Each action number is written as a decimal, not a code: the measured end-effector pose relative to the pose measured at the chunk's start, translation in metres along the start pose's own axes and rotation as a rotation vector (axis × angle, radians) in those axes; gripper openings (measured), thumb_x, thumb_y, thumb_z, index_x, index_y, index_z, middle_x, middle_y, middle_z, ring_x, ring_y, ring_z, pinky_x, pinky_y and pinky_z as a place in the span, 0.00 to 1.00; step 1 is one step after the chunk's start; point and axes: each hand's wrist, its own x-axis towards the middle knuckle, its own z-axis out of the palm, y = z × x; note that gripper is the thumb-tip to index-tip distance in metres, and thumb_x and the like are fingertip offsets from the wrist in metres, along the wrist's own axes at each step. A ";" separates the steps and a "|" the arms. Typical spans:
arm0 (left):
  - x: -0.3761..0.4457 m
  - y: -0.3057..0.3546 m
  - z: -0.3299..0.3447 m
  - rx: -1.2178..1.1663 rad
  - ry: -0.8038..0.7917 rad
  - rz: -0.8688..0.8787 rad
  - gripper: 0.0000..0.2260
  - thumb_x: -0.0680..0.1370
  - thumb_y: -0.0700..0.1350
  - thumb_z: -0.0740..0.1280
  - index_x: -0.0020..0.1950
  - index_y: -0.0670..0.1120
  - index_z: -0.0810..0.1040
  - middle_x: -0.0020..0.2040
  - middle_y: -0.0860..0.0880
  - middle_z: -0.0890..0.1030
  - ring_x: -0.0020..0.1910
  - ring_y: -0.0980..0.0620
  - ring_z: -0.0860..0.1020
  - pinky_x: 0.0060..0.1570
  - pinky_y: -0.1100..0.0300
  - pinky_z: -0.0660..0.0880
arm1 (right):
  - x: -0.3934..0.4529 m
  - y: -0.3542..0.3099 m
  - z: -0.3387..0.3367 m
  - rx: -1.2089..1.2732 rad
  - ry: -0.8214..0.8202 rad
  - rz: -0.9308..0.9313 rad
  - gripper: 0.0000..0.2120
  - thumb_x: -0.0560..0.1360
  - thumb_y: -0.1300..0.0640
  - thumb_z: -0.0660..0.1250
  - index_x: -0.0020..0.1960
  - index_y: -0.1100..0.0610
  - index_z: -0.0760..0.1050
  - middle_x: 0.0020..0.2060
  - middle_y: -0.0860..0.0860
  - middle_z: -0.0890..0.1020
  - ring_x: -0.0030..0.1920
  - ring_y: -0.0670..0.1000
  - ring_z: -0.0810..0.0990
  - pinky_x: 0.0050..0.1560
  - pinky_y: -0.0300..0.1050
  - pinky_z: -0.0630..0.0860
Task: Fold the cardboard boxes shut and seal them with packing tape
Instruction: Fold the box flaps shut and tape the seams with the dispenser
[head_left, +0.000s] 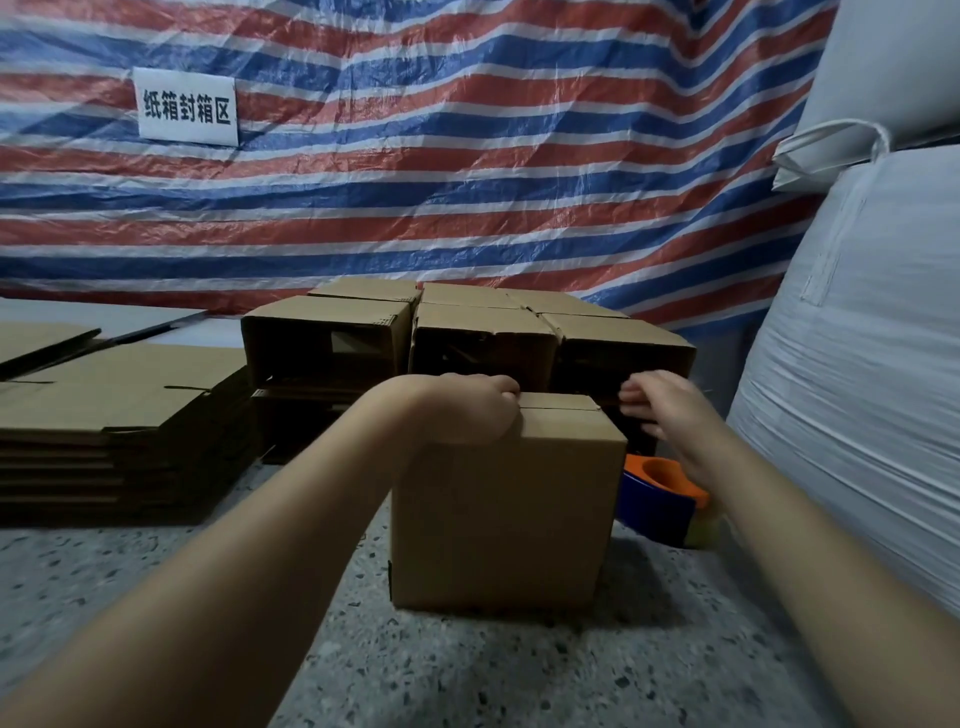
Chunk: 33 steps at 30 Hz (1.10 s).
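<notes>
Here our left hand (467, 410) curls over the box (506, 514) flaps; right hand (665, 415) hovers loose-fingered, empty. We should press flaps flush before fetching the tape dispenser (665, 499).

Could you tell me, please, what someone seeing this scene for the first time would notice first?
Probably the striped tarp across the whole back wall, with a white sign at its upper left. Next, the cardboard box on the floor in the centre, with the left hand resting on its top edge and the right hand blurred beside its top right corner. An orange and blue tape dispenser sits just right of the box.
</notes>
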 end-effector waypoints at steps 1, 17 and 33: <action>0.001 -0.001 0.000 0.005 0.009 -0.002 0.21 0.85 0.52 0.48 0.79 0.56 0.58 0.77 0.47 0.63 0.75 0.43 0.61 0.72 0.47 0.58 | 0.006 0.006 -0.004 -0.203 0.035 0.005 0.10 0.84 0.50 0.58 0.51 0.53 0.76 0.51 0.55 0.81 0.52 0.54 0.80 0.51 0.50 0.74; 0.006 -0.008 0.006 0.099 0.085 0.008 0.21 0.83 0.55 0.46 0.77 0.59 0.60 0.76 0.49 0.65 0.73 0.44 0.64 0.70 0.43 0.59 | 0.010 0.088 -0.004 -1.242 -0.130 -0.044 0.23 0.75 0.31 0.63 0.48 0.52 0.74 0.41 0.47 0.78 0.42 0.47 0.79 0.42 0.45 0.78; 0.010 -0.012 0.007 0.073 0.081 0.010 0.20 0.84 0.56 0.48 0.76 0.60 0.62 0.72 0.47 0.70 0.69 0.44 0.69 0.64 0.46 0.62 | -0.017 -0.079 -0.060 0.307 -0.209 -0.084 0.24 0.72 0.37 0.69 0.53 0.58 0.81 0.35 0.53 0.84 0.31 0.49 0.82 0.30 0.42 0.80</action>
